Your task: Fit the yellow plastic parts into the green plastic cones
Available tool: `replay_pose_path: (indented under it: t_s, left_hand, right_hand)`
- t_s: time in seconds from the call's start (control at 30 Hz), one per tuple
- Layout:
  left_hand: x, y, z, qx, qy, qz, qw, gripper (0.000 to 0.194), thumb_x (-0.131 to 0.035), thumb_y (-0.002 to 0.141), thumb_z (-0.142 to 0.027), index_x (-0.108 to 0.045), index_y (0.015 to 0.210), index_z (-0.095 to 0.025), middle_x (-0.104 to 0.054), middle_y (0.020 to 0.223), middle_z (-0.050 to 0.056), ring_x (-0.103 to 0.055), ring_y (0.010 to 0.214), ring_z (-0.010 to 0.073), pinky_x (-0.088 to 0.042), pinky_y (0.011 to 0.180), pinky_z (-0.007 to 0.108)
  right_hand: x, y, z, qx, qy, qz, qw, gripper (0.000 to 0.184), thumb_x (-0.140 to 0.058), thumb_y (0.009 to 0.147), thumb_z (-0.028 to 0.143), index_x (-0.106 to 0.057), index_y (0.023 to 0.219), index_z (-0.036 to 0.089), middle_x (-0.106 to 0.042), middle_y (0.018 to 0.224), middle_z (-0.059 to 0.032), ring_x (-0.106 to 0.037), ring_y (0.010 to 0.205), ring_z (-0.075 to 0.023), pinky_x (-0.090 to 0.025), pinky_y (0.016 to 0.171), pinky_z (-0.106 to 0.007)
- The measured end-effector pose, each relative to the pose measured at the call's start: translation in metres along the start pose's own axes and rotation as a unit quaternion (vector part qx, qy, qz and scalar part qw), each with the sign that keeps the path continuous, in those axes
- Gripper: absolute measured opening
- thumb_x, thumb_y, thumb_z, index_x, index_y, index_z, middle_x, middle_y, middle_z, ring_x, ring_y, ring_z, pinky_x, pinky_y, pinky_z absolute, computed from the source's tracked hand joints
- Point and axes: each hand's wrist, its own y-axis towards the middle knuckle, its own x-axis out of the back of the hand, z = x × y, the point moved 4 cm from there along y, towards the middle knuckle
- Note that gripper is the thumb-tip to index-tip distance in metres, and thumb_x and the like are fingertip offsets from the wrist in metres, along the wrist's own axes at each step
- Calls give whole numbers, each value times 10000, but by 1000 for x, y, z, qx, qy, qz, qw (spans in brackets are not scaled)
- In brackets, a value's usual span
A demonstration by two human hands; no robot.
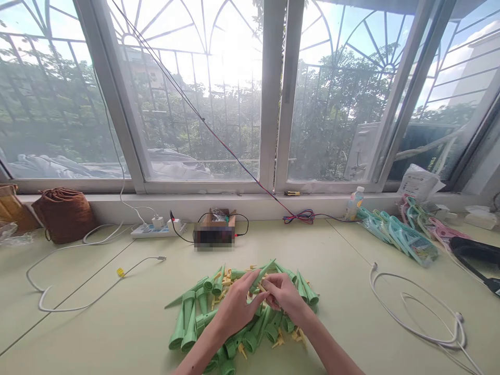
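My left hand point(241, 299) is closed around a green plastic spike point(266, 270), its pointed end aimed up and to the right. Close against it, my right hand point(287, 297) pinches a small yellow plastic piece point(262, 286) at the side of the spike. Below and around both hands lies a heap of similar green cone-shaped spikes point(189, 323), some with open round ends showing. Small yellow valve-like pieces point(242, 350) are scattered among them. My wrists and forearms hide part of the heap.
Behind the heap sit a small box point(222, 216) and a pixelated dark device. A power strip point(158, 228) and brown pouch point(65, 214) stand left. White cables point(420, 333) lie on both sides. A bottle point(354, 203) and packaged teal items point(402, 237) are at the right.
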Motion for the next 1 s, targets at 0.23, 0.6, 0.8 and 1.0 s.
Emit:
replay_pose_path:
  t_s: [0.23, 0.6, 0.8, 1.0]
  left_hand:
    - [1, 0, -1, -1, -2, -6, 1000, 454, -539, 913, -402, -518, 1337, -239, -605, 1305, 104, -661, 911, 229, -565, 765, 341]
    - [1, 0, -1, -3, -14, -5, 1000, 443, -537, 914, -401, -519, 1330, -249, -609, 1293, 102, -653, 946, 236, -559, 795, 356]
    - [0, 1, 0, 4, -10, 1, 1000, 451, -527, 917, -414, -514, 1331, -236, -599, 1307, 105, -641, 997, 250, -558, 783, 345]
    - [1, 0, -1, -1, -15, -4, 1000, 457, -533, 915, -404, -511, 1344, -247, -602, 1302, 109, -654, 919, 236, -559, 784, 361]
  right_hand:
    - [-1, -1, 1, -7, -6, -4, 1000, 464, -622, 829, 560, -540, 589, 171, -454, 431, 51, -324, 330, -57, -234, 348, -220]
    - [0, -1, 2, -5, -9, -4, 1000, 471, -624, 820, 570, -540, 582, 172, -458, 428, 50, -332, 327, -59, -240, 343, -219]
    - [1, 0, -2, -2, 0, -2, 1000, 459, -630, 825, 553, -544, 585, 171, -458, 431, 51, -336, 332, -60, -238, 342, -217]
    - [1, 1, -3, -1, -4, -7, 1000, 468, -625, 825, 558, -524, 571, 179, -440, 420, 54, -334, 327, -62, -233, 337, -218]
